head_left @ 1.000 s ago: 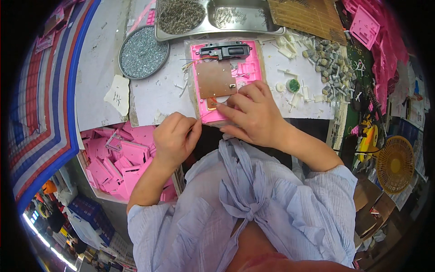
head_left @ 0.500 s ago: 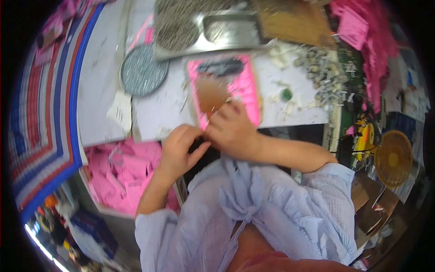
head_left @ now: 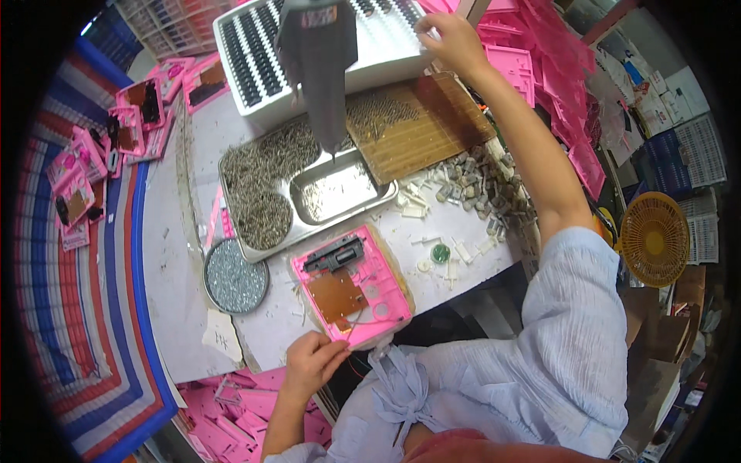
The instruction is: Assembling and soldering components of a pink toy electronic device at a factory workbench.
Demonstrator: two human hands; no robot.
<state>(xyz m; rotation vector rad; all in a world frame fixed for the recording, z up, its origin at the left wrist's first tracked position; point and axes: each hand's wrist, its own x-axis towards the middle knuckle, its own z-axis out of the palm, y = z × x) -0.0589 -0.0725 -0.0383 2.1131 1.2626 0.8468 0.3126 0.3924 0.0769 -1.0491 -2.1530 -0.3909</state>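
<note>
Many screws [head_left: 266, 166] in steel tray [head_left: 340, 217], silvery bits [head_left: 235, 276] in dish [head_left: 267, 288], left hand [head_left: 310, 361] pinching casing [head_left: 367, 327], right hand [head_left: 457, 43], grip unclear

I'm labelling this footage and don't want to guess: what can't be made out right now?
In the head view:
Right hand: whether it holds anything; too small to tell.
Left hand: whether it grips the pink case's corner; fingers cover the spot.
White foam tray: far edge cut off by the picture's top; grey power tool hides part.
Small metal pieces: too small to count.
</note>
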